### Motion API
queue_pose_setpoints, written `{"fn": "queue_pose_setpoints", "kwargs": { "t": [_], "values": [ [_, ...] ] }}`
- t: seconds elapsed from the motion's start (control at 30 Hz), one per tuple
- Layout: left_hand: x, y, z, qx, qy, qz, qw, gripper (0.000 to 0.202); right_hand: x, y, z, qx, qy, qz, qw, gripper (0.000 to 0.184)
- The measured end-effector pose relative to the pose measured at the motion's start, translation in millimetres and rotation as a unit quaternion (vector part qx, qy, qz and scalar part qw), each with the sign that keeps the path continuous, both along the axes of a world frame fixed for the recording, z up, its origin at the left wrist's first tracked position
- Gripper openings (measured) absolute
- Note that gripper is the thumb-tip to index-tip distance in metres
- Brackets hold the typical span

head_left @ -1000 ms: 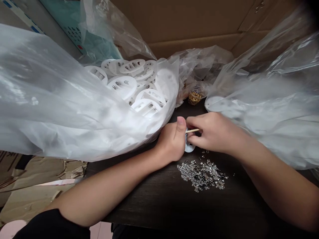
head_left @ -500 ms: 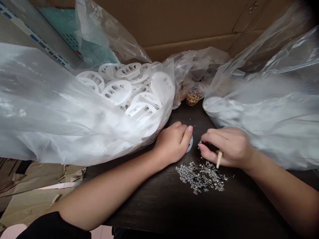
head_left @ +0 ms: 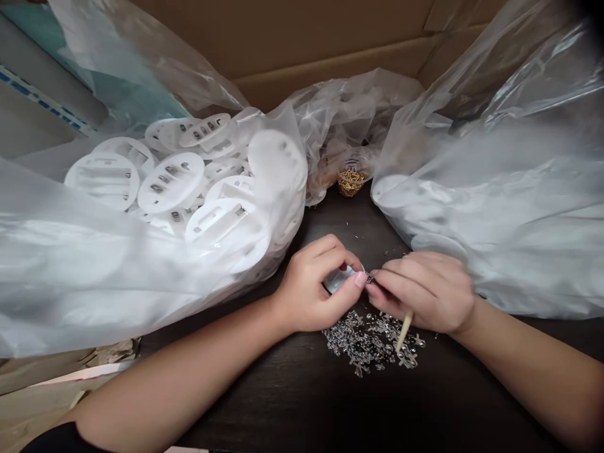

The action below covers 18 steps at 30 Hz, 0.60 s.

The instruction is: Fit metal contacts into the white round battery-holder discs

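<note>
Okay, nearest: loose heap of small silver metal pieces (head_left: 368, 343) on a dark wood tabletop (head_left: 325, 402), just below both hands. Left hand (head_left: 306, 289) curled, fingers wrapped around a white plastic disc (head_left: 338, 279), mostly hidden, gripped at its edge. Right hand (head_left: 425, 292) pinching a tiny metal piece (head_left: 370, 279) between fingertips, right against the disc; wooden stick (head_left: 404, 330) tucked in the same hand, tip down. Disc probably light and stiff, best held by the rim; tiny piece likely slippery and fiddly, fingertips only. Farther: open clear plastic bag (head_left: 94, 296) of stacked white discs (head_left: 170, 182) on the left, bulging bag (head_left: 500, 239) on the right, small packet of gold clips (head_left: 350, 183) between, cardboard box wall (head_left: 283, 44) behind.
</note>
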<state>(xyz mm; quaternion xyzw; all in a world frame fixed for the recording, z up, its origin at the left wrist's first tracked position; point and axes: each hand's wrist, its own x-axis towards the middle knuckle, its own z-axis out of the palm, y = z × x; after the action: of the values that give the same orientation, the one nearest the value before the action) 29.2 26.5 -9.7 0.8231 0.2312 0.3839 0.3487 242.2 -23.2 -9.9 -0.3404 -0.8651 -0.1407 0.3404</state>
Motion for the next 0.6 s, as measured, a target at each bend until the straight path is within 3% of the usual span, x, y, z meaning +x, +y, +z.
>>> {"fn": "queue_pose_setpoints", "kwargs": {
  "t": [0.2, 0.37, 0.6],
  "values": [
    [6.2, -3.3, 1.2, -0.025, -0.019, -0.007, 0.999, 0.009, 0.4, 0.6, 0.4, 0.019, -0.024, 0.004, 1.0, 0.01],
    [5.5, 0.3, 0.2, -0.055, -0.04, -0.017, 0.998, 0.011, 3.5, 0.9, -4.6, -0.019, 0.021, -0.007, 1.0, 0.018],
    [6.3, 4.6, -2.2, -0.021, -0.064, -0.017, 0.998, 0.01, 1.6, 1.1, -6.6, -0.02, 0.063, -0.009, 0.998, 0.019]
  ]
}}
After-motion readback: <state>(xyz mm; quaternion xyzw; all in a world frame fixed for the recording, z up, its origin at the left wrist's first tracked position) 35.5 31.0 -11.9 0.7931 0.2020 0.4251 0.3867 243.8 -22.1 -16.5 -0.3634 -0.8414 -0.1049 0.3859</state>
